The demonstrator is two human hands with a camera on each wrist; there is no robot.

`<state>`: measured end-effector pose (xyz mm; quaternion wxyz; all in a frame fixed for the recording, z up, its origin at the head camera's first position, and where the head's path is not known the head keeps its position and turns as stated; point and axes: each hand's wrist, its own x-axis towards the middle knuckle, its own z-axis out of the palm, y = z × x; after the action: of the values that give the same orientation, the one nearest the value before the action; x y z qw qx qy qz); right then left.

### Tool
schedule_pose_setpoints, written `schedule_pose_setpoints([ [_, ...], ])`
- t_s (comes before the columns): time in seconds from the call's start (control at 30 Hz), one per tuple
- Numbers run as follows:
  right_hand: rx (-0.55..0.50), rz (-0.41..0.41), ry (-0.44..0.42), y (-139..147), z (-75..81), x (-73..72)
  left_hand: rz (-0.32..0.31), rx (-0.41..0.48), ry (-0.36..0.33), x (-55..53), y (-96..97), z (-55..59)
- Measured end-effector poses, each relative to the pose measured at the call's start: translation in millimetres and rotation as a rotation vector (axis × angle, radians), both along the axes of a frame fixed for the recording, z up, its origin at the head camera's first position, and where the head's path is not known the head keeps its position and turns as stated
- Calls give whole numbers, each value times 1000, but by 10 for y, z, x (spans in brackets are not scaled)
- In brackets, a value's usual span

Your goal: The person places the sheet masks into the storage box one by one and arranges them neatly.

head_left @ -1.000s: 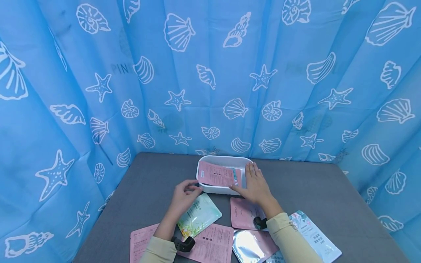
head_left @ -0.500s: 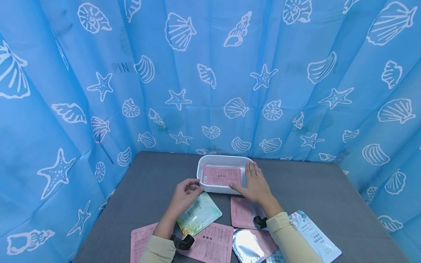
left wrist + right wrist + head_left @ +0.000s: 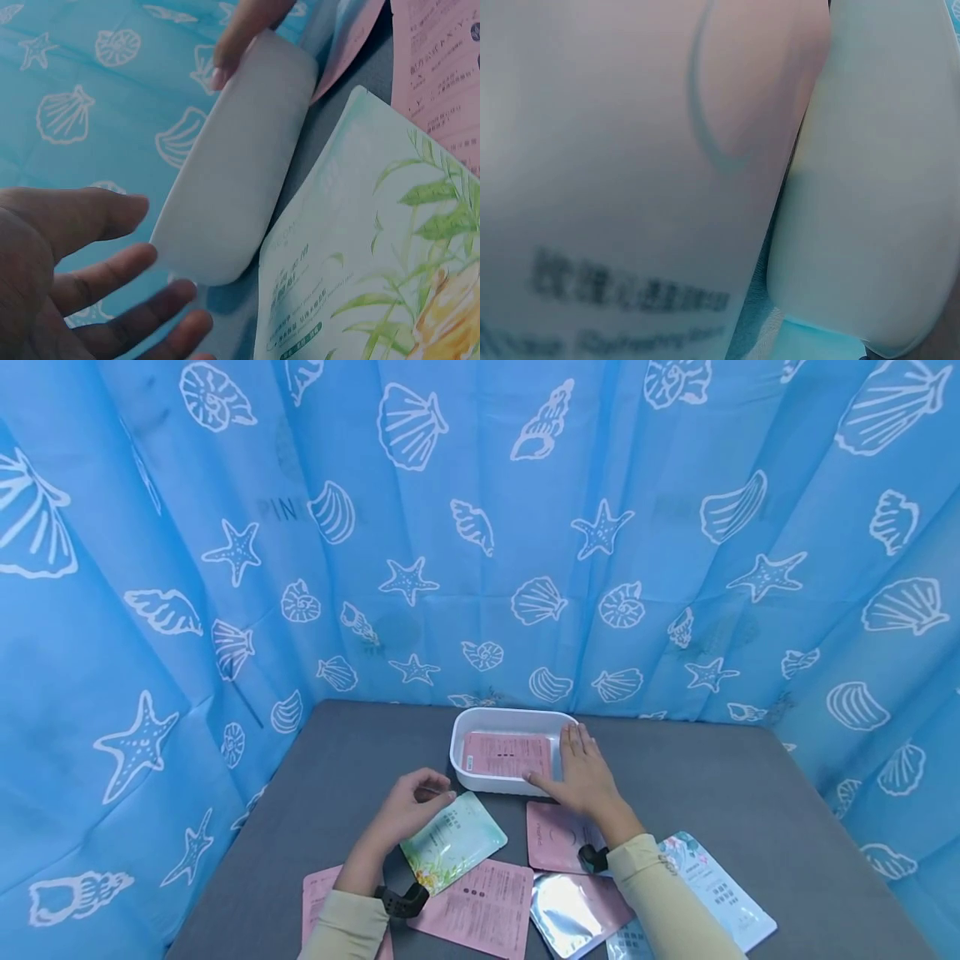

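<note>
A white plastic bin (image 3: 513, 720) stands near the back of the table, with a pink sheet-mask packet (image 3: 506, 755) lying flat inside. My right hand (image 3: 588, 781) rests at the bin's right end, fingers straight along the rim and thumb over the front edge. My left hand (image 3: 412, 802) is just off the front left corner, holding nothing; in the left wrist view its fingers are relaxed and spread beside the bin's wall (image 3: 232, 172). Below that hand lies a green sheet-mask packet (image 3: 455, 839) with a plant print. In the right wrist view, a blurred pink packet (image 3: 630, 150) fills the left side.
Pink packets (image 3: 487, 906) lie under the green one at the front. Right of them are a pink packet (image 3: 551, 835), a shiny silver-pink one (image 3: 573, 914) and a white-blue one (image 3: 720, 893). A blue shell-print curtain (image 3: 480, 527) hangs behind the grey table (image 3: 390, 735).
The pink packet in the bin, first tilted against its left rim, has dropped flat inside. My left hand has drawn slightly left, away from the bin. The right hand stays on the bin.
</note>
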<state>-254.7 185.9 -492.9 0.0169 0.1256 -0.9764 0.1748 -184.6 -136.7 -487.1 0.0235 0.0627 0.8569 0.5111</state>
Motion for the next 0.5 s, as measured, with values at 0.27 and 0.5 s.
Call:
schedule_pose_setpoints([
  [0.27,-8,3,-8,12,-14,5,-58,-175,-40,45,13,-40],
  [0.5,-17,2,3,15,1,13,-88,-204,-32,66,41,-48],
])
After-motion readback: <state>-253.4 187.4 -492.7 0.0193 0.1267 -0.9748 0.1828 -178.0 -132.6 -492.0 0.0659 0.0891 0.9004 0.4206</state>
